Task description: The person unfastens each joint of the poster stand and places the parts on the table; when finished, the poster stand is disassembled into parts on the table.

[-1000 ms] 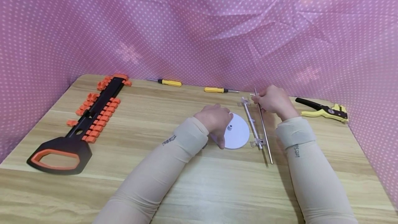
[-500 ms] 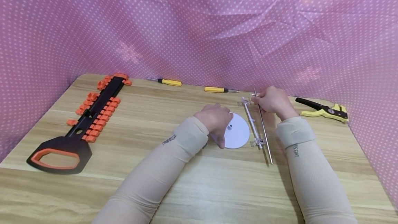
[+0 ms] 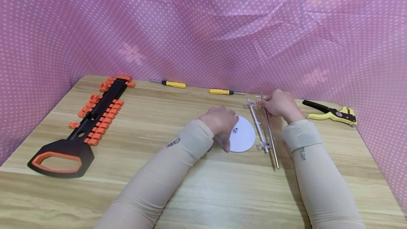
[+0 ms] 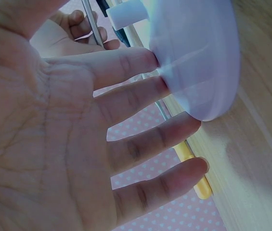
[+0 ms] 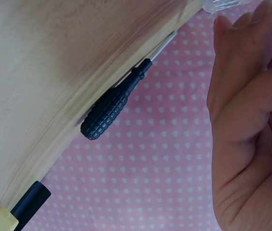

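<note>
A round white disc (image 3: 244,137) with a short central post lies on the table under my left hand (image 3: 219,122). Seen from the left wrist, straight, spread fingers (image 4: 131,94) rest their tips against the disc (image 4: 198,57). My right hand (image 3: 280,104) pinches a thin metal rod (image 3: 271,135) near its far end; the near end points toward me, over the table. Between disc and rod lies a white stick (image 3: 257,123) with clear plastic pieces at both ends. In the right wrist view, the right hand (image 5: 251,125) shows curled fingers, and the rod is mostly out of frame.
Behind the right hand lies a black-handled screwdriver (image 5: 107,110). Yellow-handled wire strippers (image 3: 334,113) are at the right edge. Two yellow screwdrivers (image 3: 174,84) lie along the back edge. A black tool rack (image 3: 86,124) with orange clips occupies the left side. Pink dotted cloth (image 3: 190,27) surrounds the table.
The metal rod has shifted very slightly toward me in the right hand. My left hand and the disc stay in place.
</note>
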Demonstrator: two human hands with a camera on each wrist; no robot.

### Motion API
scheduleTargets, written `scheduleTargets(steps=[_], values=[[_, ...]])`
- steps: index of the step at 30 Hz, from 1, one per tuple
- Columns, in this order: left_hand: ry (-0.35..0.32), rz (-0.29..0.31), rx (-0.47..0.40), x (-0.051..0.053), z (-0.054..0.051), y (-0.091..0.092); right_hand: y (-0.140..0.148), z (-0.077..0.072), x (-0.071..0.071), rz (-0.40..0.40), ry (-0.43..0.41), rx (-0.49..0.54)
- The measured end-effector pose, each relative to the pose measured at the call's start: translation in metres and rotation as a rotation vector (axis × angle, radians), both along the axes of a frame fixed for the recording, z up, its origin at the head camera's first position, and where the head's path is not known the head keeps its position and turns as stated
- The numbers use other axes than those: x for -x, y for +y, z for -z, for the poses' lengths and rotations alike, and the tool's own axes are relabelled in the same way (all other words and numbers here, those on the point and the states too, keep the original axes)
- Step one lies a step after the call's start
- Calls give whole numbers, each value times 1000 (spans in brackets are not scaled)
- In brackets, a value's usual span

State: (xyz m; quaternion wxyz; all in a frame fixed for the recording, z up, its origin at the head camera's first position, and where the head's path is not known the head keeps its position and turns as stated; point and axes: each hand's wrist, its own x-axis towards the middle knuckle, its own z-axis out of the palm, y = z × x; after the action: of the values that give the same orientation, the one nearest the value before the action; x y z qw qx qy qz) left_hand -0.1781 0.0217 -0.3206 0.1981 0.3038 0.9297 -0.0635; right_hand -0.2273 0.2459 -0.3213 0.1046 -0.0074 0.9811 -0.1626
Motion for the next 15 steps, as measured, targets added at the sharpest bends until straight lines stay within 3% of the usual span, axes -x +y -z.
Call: scheduleTargets(steps=[15], values=[[17, 11, -14, -1, 0, -1, 0, 2, 2, -3, -33, -4]])
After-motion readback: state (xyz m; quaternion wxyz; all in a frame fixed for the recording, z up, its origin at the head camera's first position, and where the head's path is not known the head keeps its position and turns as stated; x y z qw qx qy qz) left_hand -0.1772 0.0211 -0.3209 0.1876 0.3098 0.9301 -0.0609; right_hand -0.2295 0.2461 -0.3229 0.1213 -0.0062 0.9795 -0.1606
